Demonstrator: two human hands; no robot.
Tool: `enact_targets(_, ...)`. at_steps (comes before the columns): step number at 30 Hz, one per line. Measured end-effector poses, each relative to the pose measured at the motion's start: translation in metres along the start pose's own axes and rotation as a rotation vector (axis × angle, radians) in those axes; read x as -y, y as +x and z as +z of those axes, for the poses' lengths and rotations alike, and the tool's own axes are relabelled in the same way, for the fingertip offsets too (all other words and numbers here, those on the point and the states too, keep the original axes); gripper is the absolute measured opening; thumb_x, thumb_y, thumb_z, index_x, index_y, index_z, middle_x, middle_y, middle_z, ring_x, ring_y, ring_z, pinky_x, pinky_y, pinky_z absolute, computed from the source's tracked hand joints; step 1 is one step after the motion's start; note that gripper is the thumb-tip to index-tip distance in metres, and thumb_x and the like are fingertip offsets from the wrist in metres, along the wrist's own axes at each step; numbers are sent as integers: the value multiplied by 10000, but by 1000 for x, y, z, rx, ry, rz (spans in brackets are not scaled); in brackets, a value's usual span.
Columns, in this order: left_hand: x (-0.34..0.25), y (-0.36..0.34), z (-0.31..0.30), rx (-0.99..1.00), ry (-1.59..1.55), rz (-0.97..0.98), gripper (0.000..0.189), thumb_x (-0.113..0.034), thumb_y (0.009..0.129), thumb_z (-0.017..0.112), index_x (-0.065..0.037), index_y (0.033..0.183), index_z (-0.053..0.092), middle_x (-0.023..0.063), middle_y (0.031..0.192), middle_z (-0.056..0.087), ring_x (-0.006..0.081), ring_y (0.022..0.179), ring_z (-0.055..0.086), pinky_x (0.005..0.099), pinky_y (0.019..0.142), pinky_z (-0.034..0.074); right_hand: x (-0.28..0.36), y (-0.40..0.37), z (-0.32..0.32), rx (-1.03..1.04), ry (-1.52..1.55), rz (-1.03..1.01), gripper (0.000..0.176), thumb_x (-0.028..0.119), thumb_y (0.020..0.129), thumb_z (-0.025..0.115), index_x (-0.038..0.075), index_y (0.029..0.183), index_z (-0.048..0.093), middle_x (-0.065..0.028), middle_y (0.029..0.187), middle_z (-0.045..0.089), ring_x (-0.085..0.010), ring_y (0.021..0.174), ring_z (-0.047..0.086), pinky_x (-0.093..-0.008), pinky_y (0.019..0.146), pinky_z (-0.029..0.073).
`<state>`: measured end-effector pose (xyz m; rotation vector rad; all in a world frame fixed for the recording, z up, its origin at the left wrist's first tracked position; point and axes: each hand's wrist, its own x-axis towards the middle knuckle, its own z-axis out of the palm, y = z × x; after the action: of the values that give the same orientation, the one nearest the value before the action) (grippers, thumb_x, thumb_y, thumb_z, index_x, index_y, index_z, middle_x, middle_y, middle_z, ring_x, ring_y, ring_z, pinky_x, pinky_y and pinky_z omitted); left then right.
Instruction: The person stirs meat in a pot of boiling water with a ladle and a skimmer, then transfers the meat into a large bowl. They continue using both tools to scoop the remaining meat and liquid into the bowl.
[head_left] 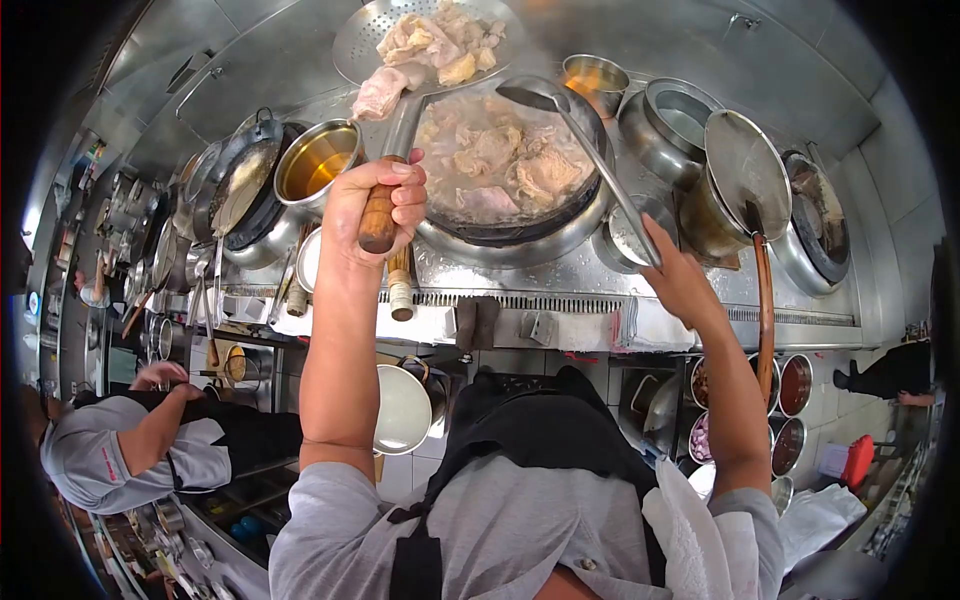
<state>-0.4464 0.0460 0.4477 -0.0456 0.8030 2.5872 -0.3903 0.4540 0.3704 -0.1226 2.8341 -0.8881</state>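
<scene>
My left hand (pixel 375 200) is wrapped round the wooden handle of a perforated strainer (pixel 355 45), raised above the far side of the wok. Pale chicken pieces (pixel 435 45) lie in the strainer, and one hangs over its near edge. My right hand (pixel 683 275) grips the long metal shaft of a ladle (pixel 535 92), its bowl over the wok's far right rim. Below them, more chicken pieces (pixel 510 160) sit in steaming, cloudy liquid inside the large wok (pixel 510 240).
Left of the wok stands a pot of amber oil (pixel 318 165). To the right are a metal pot (pixel 685 115) and a mesh strainer (pixel 745 165) with a wooden handle. A co-worker (pixel 150 440) stands at the left. Several ingredient tins (pixel 790 445) are below the counter at right.
</scene>
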Motion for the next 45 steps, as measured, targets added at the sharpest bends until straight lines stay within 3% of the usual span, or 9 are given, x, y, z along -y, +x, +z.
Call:
enact_targets(10,-1,9,-12,-39,4,-25,328,39,808,595,53,1118,491,75,754,520,158,596,512,279,470,414,11,-69,-13,149,-302,-115,798,91,893,596,216,1578,207,-295,984,673,-497,907,639,-571,832,484)
enact_targets(17,-5,12,-28,-94,52,-2,303,22,796,603,28,1081,500,72,735,523,159,590,517,281,476,436,21,-53,6,167,110,-2,744,113,899,641,185,1556,300,-308,1137,656,-498,1011,635,-499,882,499)
enact_targets(20,-3,10,-35,-151,79,-4,277,15,795,607,11,1055,512,63,733,538,150,587,528,277,483,450,18,-89,-13,40,128,-50,765,66,884,661,183,1556,315,-272,1129,675,-439,972,682,-434,869,516)
enact_targets(26,13,15,-43,-171,47,-56,233,22,790,605,10,1008,522,69,727,541,146,582,532,264,481,446,47,-99,-36,158,285,-18,757,44,859,698,181,1534,384,-190,1078,702,-268,875,710,-330,809,506)
enact_targets(30,39,18,-40,-164,43,-88,274,27,794,598,57,1058,534,87,738,540,157,582,520,267,460,421,65,-41,-1,195,204,-73,766,127,906,659,225,1568,288,-256,946,690,-387,862,689,-413,832,513)
enact_targets(33,51,12,-42,-141,19,-94,278,29,796,596,69,1067,544,96,735,558,165,576,528,277,449,428,59,-23,25,88,168,-156,777,110,897,647,232,1576,289,-190,912,632,-248,721,606,-367,734,501)
enact_targets(39,67,1,-46,-129,-45,-87,269,30,808,591,85,1071,575,98,750,556,160,571,520,276,454,428,60,-34,16,90,369,-26,782,85,906,644,227,1577,268,-246,1023,679,-362,765,662,-393,739,514)
enact_targets(42,71,-3,-46,-112,-53,-89,302,27,813,588,93,1108,579,99,756,559,157,576,521,273,458,428,54,-28,21,-181,222,-161,778,95,914,638,241,1576,256,-301,1055,681,-458,924,675,-462,802,518)
enact_targets(45,72,-3,-44,-65,-105,-112,324,24,817,586,97,1132,583,98,755,561,154,583,523,269,462,425,47,-22,31,-135,175,-93,786,84,904,635,228,1576,255,-299,1110,667,-457,943,671,-453,838,516)
